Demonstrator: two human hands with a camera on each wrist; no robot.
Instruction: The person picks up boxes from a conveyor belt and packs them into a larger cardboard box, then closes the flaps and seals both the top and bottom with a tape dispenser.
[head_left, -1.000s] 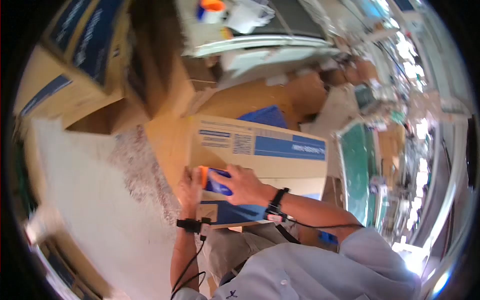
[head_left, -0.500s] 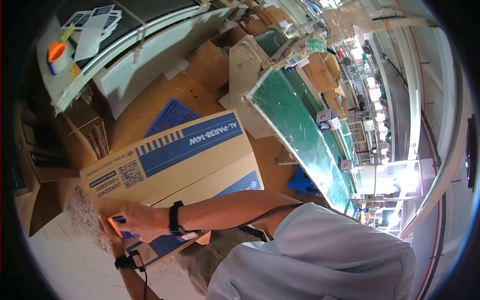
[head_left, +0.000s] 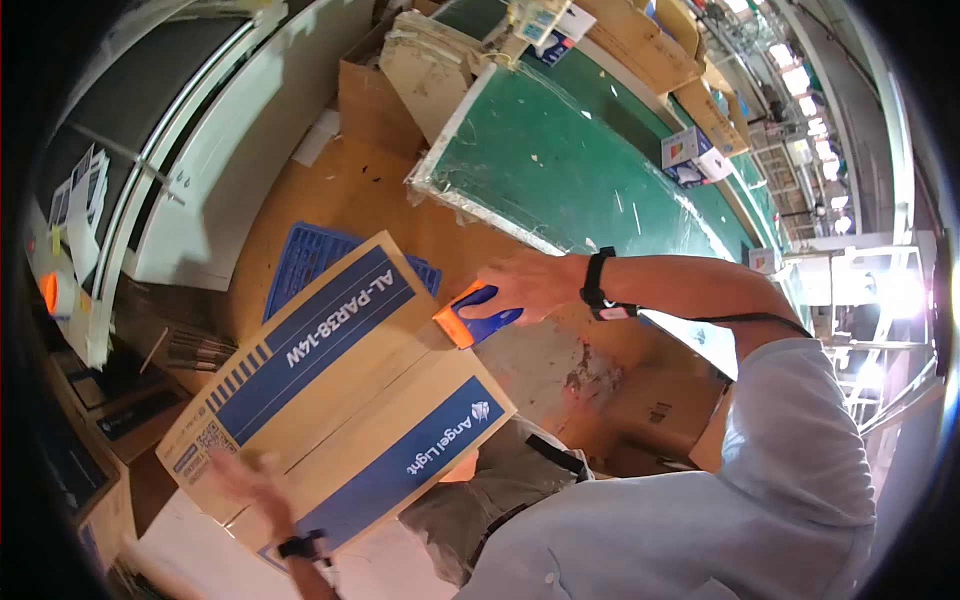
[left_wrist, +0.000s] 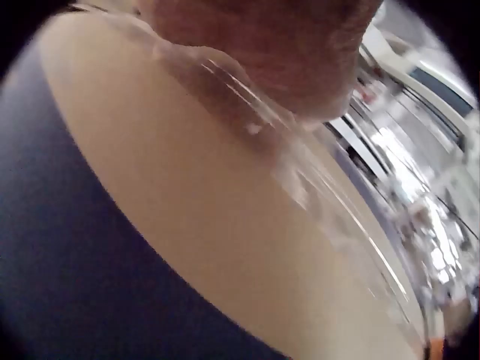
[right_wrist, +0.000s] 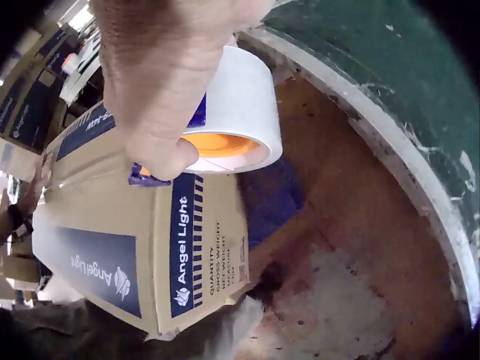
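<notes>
A cardboard box (head_left: 340, 370) with blue bands lies tilted across the person's lap. The right hand (head_left: 530, 285) grips an orange and blue tape dispenser (head_left: 475, 315) at the box's right end; its wide roll (right_wrist: 244, 105) shows beneath the hand (right_wrist: 161, 82) in the right wrist view. Blurred in the head view, the left hand (head_left: 250, 490) lies over the box's left end, fingers extended, holding nothing. Close up in the left wrist view, shiny clear tape (left_wrist: 307, 187) runs along the cardboard (left_wrist: 187, 195) beside the left hand (left_wrist: 262, 45).
A blue plastic crate (head_left: 300, 260) sits on the floor behind the box. The green-topped bench (head_left: 570, 150) stands beyond the right hand, with a small printed box (head_left: 692, 157) on it. More cartons (head_left: 665, 405) stand at lower right; a white panel (head_left: 215, 190) rises at left.
The right hand has carried the dispenser from the box's left end to its right end. The left hand has moved from the end edge onto the box's left part. The head view has swung right.
</notes>
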